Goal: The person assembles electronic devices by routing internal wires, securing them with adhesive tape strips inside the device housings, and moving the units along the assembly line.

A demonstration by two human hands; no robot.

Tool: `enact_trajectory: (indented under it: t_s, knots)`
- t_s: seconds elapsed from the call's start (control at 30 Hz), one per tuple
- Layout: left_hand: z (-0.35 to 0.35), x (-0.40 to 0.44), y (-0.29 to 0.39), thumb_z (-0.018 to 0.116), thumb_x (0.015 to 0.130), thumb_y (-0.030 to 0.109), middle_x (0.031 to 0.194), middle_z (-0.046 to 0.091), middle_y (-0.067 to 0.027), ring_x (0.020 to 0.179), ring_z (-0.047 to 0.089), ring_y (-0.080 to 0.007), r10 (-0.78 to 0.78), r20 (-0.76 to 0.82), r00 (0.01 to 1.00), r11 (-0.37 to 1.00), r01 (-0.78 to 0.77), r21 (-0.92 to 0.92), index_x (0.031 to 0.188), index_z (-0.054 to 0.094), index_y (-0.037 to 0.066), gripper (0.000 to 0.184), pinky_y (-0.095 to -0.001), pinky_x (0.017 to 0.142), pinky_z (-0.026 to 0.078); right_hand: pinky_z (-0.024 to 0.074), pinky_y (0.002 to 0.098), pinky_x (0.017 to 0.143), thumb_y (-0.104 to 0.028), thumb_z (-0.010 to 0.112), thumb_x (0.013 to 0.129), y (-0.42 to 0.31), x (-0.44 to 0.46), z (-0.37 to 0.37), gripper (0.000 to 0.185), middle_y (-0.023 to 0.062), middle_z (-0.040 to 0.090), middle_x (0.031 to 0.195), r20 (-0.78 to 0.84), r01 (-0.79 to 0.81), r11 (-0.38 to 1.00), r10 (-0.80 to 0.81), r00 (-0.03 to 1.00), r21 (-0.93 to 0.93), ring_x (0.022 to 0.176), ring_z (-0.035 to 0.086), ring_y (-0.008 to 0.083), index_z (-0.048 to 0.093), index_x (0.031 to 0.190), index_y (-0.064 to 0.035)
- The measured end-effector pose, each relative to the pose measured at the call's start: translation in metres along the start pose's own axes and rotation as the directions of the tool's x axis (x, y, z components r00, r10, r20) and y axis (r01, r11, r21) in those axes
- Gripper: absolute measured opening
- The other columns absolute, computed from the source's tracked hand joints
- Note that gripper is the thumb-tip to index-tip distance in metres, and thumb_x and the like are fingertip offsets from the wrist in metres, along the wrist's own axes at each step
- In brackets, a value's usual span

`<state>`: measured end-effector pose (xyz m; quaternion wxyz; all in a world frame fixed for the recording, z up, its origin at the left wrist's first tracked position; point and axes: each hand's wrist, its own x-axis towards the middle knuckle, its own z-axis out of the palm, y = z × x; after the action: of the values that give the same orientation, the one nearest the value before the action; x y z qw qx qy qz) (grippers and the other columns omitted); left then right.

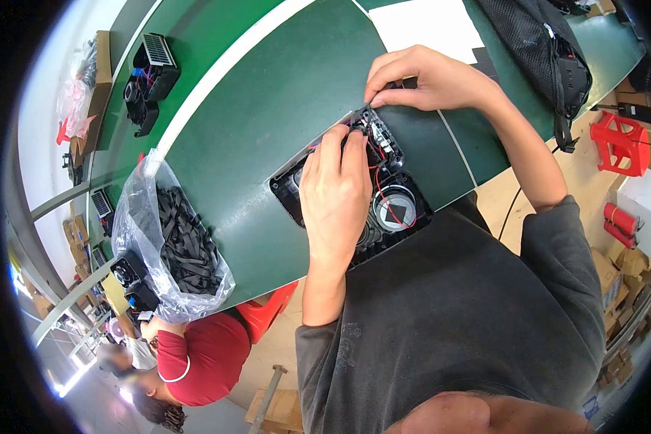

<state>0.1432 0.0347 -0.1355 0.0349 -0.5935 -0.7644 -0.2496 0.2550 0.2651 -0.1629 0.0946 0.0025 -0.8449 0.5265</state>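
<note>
An opened black speaker housing [289, 189] lies on the green table in front of me, its two halves side by side. A round speaker driver [396, 210], red wires [375, 177] and small parts show inside. My left hand [334, 189] lies across the housing with fingers bent down onto its upper part; the thumb is hidden. At the housing's top corner, my right hand [428, 81] pinches thumb and forefinger together around something thin and dark, too small to name.
To the left, a clear plastic bag [141, 210] holds many black strips [184, 242]. Another opened device [152, 76] with a small panel stands beyond a white line. White paper [427, 29] and a black mesh bag [532, 54] lie at upper right. A person in red [213, 358] sits at lower left.
</note>
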Motion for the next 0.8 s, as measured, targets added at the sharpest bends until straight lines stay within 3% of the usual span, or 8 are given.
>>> enact_trajectory:
  t_s: [0.33, 0.43, 0.53, 0.63, 0.8]
  knots:
    - [0.003, -0.001, -0.001, 0.075, 0.095, 0.003, 0.108, 0.074, -0.0116, 0.089, 0.076, -0.0312, -0.061, -0.034, 0.998, 0.997, 0.059, -0.04, 0.109, 0.076, 0.001, 0.015, -0.0402, 0.077, 0.062, 0.0558, 0.0369, 0.09, -0.005, 0.074, 0.099, 0.004, -0.002, 0.004, 0.013, 0.0118, 0.072, 0.104, 0.021, -0.024, 0.999, 0.023, 1.0, 0.038, 0.096, 0.068, 0.026, 0.072, 0.107, 0.0046]
    - [0.004, -0.002, -0.002, 0.075, 0.095, 0.002, 0.108, 0.074, -0.0117, 0.089, 0.076, -0.0312, -0.071, -0.028, 0.997, 0.996, 0.069, -0.05, 0.11, 0.077, 0.001, 0.015, -0.0402, 0.077, 0.062, 0.0552, 0.0325, 0.078, -0.015, 0.073, 0.102, 0.015, -0.003, 0.006, 0.022, 0.0079, 0.072, 0.105, 0.023, 0.036, 0.999, -0.036, 0.999, 0.021, 0.09, 0.068, 0.0181, 0.073, 0.116, 0.0015]
    - [0.004, -0.001, -0.002, 0.074, 0.095, 0.002, 0.109, 0.074, -0.0124, 0.09, 0.076, -0.0318, -0.075, -0.026, 0.997, 0.996, 0.074, -0.053, 0.109, 0.076, 0.001, 0.015, -0.0404, 0.077, 0.062, 0.053, 0.0313, 0.075, -0.015, 0.074, 0.101, 0.017, -0.002, 0.008, 0.021, 0.0067, 0.071, 0.102, 0.014, 0.041, 0.999, -0.041, 0.999, 0.006, 0.087, 0.065, 0.017, 0.073, 0.116, 0.0006]
    - [0.005, 0.0, -0.002, 0.074, 0.095, 0.001, 0.109, 0.074, -0.0133, 0.09, 0.076, -0.0324, -0.07, -0.035, 0.997, 0.996, 0.069, -0.054, 0.109, 0.075, 0.0, 0.014, -0.0408, 0.078, 0.062, 0.0536, 0.0362, 0.089, -0.004, 0.076, 0.098, 0.011, -0.003, 0.008, 0.012, 0.0101, 0.072, 0.101, 0.004, -0.021, 0.997, 0.021, 1.0, 0.074, 0.095, 0.067, 0.0244, 0.073, 0.107, 0.0029]
    - [0.005, 0.001, -0.002, 0.074, 0.094, 0.001, 0.109, 0.074, -0.0144, 0.092, 0.076, -0.0335, -0.057, -0.045, 0.997, 0.996, 0.054, -0.066, 0.108, 0.073, 0.0, 0.014, -0.0411, 0.078, 0.062, 0.0536, 0.0355, 0.088, -0.004, 0.076, 0.097, 0.014, -0.005, 0.007, 0.013, 0.0096, 0.072, 0.101, 0.001, 0.022, 0.997, -0.022, 1.0, 0.068, 0.094, 0.067, 0.0235, 0.074, 0.108, 0.0019]
